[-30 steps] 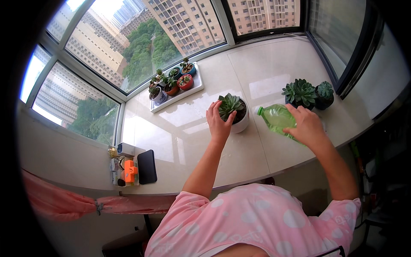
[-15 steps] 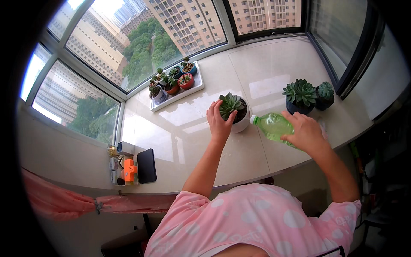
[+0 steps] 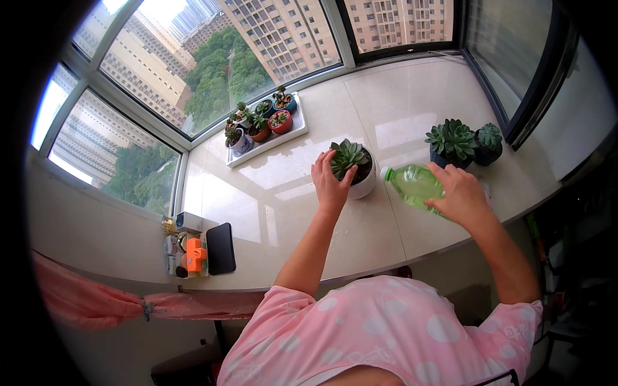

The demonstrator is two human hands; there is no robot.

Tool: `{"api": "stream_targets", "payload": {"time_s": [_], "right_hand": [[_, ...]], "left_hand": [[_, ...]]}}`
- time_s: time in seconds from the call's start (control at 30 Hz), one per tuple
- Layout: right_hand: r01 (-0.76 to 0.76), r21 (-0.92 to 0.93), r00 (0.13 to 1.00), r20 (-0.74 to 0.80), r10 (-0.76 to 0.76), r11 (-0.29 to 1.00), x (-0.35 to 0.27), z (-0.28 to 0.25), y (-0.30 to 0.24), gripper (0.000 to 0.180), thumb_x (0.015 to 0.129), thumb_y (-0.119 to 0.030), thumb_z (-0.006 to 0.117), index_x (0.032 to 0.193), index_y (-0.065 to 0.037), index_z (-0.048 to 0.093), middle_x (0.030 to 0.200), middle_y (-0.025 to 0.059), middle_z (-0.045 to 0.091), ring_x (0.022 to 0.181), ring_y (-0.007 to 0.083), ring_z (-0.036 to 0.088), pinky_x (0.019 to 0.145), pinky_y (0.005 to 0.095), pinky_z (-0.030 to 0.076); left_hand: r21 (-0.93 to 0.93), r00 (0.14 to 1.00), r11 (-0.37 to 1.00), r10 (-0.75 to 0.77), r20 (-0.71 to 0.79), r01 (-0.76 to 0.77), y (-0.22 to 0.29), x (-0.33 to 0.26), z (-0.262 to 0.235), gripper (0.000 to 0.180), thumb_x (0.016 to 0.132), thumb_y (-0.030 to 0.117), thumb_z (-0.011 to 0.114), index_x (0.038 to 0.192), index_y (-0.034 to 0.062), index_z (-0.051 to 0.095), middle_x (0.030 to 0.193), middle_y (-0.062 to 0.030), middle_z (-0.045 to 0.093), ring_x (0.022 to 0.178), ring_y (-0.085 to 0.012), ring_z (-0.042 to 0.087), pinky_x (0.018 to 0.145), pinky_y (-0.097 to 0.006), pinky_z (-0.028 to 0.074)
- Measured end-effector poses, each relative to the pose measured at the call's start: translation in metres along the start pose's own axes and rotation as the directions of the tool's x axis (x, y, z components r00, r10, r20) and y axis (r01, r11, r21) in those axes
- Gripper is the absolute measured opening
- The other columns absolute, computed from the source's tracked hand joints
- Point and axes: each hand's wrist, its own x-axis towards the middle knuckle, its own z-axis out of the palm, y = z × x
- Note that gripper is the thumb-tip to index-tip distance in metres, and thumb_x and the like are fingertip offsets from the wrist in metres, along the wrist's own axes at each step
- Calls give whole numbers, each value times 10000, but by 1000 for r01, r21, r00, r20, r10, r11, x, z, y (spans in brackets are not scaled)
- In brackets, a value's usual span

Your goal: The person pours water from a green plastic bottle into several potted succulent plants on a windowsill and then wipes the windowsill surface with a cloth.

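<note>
A green succulent [image 3: 348, 158] grows in dark soil in a round white pot [image 3: 364, 188] on the pale windowsill counter. My left hand [image 3: 331, 186] cups the rosette from the near left, fingers on its left side and thumb at its right, closed about the leaves. In my right hand [image 3: 458, 198] is a see-through green plastic bottle [image 3: 413, 184] with clear liquid inside. It lies tilted nearly on its side, its white-tipped neck toward the pot and a small gap short of the rim. Whether liquid flows out is too small to tell.
Several small potted succulents stand in a white tray [image 3: 270, 147] by the window. Two more succulents in dark pots [image 3: 452, 143] sit beyond my right hand, near the open window frame [image 3: 547, 71]. A black flat device [image 3: 221, 249] and an orange object [image 3: 196, 255] lie at the left.
The bottle and my right hand have shifted slightly right, drawing the bottle's neck away from the pot's edge. My left hand stays at the succulent.
</note>
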Motion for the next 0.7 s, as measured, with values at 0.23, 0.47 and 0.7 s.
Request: {"api": "stream_targets", "payload": {"time_s": [0.23, 0.47, 0.7], "right_hand": [[-10, -24, 1000, -25, 9, 1000, 0, 1, 3, 726, 622, -340, 799, 1254, -127, 513, 891, 95, 561, 843, 262, 592, 733, 384, 491], [-17, 94, 999, -47, 21, 995, -4, 13, 3, 756, 621, -329, 804, 1280, -130, 491, 913, 97, 549, 863, 276, 586, 743, 394, 485], [-112, 310, 989, -62, 137, 944, -16, 28, 9, 796, 628, -275, 806, 1326, -136, 450, 985, 124, 564, 926, 315, 578, 791, 408, 476]], "left_hand": [[6, 1000, 1000, 5, -5, -5, -1, 0, 0, 568, 741, 276, 750, 1188, 24, 505, 1222, -142, 511, 1202, -336, 423, 1021, -438, 314], [121, 996, 992, 17, 82, -27, 1, -9, -4, 768, 705, 294, 783, 1311, 38, 387, 1353, -171, 418, 1317, -351, 318, 1080, -436, 256], [-503, 855, 718, -512, 88, 482, -13, -49, 10, 970, 734, 285, 780, 1443, 27, 171, 1465, -184, 246, 1383, -300, 199, 1106, -402, 204]]}}
